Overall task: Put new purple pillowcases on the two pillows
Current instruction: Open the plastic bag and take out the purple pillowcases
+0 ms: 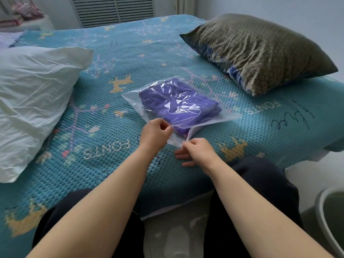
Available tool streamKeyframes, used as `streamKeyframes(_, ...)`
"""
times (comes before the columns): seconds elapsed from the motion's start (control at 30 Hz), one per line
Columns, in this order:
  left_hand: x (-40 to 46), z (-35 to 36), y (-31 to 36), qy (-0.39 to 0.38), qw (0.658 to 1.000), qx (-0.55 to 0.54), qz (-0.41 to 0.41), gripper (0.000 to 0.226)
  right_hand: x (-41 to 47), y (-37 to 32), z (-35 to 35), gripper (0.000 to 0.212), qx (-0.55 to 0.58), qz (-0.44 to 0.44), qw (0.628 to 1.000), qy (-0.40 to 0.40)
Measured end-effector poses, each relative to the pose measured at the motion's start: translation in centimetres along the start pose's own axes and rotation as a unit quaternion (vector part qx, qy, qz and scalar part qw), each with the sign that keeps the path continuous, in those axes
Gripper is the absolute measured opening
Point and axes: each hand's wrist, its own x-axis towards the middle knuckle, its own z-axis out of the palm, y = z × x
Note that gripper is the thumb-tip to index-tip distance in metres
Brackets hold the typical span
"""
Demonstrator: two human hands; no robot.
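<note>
A clear plastic bag (134,95) lies on the bed in front of me, with folded purple pillowcases (173,103) inside it. My left hand (155,132) pinches the upper film of the bag's near edge. My right hand (199,149) pinches the lower flap of the same edge, so the bag's mouth gapes a little between them. A white pillow (33,101) lies at the left of the bed. A second pillow (264,53), in a brown honeycomb-patterned cover with a blue floral underside, lies at the far right.
The bed carries a teal knitted spread (104,75) with yellow crowns and the word FONTS. My dark-trousered knees (260,185) press against its near edge. A grey bin rim (329,220) shows at the lower right. A slatted radiator cover (113,10) stands behind the bed.
</note>
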Motion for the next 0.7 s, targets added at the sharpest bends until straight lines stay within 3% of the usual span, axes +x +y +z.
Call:
streamKeyframes(0.13, -1.5, 0.0, 1.0, -0.156, 0.986, 0.048, 0.029, 0.012, 0.2, -0.5, -0.8, 0.011, -0.038, -0.029, 0.992, 0.114)
streamKeyframes(0.2, -1.9, -0.2, 1.4, -0.188, 0.98, 0.059, 0.029, 0.017, 0.5, -0.6, -1.0, 0.015, -0.04, -0.052, 0.983, 0.169)
streamKeyframes(0.3, -1.9, -0.7, 2.4, -0.15, 0.974, -0.166, -0.046, 0.029, 0.7, -0.7, -1.8, 0.025, -0.023, -0.029, 0.979, 0.201)
streamKeyframes(0.37, -1.8, -0.6, 2.8, -0.101, 0.957, -0.263, -0.064, 0.031, 0.5, -0.7, -2.2, 0.02, -0.006, 0.038, 0.987, 0.154)
streamKeyframes(0.43, -1.9, -0.3, 2.8, -0.088, 0.984, -0.158, -0.007, 0.032, 0.5, -0.3, -2.4, 0.005, -0.032, 0.075, 0.989, 0.125)
streamKeyframes(0.5, -2.3, -0.1, 2.2, -0.117, 0.989, 0.067, 0.063, 0.048, 0.7, 0.2, -2.6, 0.027, -0.132, 0.009, 0.977, 0.167)
streamKeyframes(0.6, -2.7, -0.1, 1.9, -0.059, 0.948, 0.296, 0.1, 0.041, 1.2, -0.1, -3.3, 0.042, -0.14, -0.083, 0.961, 0.222)
streamKeyframes(0.67, -2.5, 0.1, 1.7, 0.008, 0.925, 0.351, 0.145, 0.033, 2.0, -0.2, -3.9, 0.03, -0.11, -0.095, 0.957, 0.252)
streamKeyframes(0.7, -2.5, 0.5, 1.8, 0.027, 0.915, 0.361, 0.177, 0.046, 2.1, -0.3, -4.0, 0.024, -0.117, -0.098, 0.954, 0.258)
